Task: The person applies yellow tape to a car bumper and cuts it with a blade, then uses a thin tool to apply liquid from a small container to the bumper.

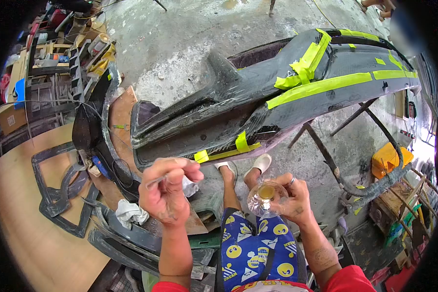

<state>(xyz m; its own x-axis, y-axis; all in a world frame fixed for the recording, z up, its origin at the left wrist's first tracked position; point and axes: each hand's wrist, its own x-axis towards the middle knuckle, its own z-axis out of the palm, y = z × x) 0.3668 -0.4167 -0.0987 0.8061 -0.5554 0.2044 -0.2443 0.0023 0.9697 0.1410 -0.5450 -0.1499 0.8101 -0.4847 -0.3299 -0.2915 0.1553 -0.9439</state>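
Note:
My right hand [294, 199] is closed around a clear cup [254, 200] with a little amber liquid [266, 192] at its bottom. My left hand [168, 192] is raised, its fingers bent and pinched on a thin greyish strip [155, 181] that shows only in part; I cannot tell its exact kind. Just beyond both hands lies a long black moulded panel [194, 121] with a carbon-like weave. Yellow-green tape [321, 89] runs along its far part, and shorter tape pieces [241, 142] sit on its near edge, close to my left fingertips.
Metal stand legs [321, 151] rise under the panel at right. Black frame parts [58, 194] lie on a tan board [19, 214] at left, with crumpled white paper [130, 213] nearby. A yellow container [392, 159] stands at right. Cluttered shelves [48, 63] fill the far left.

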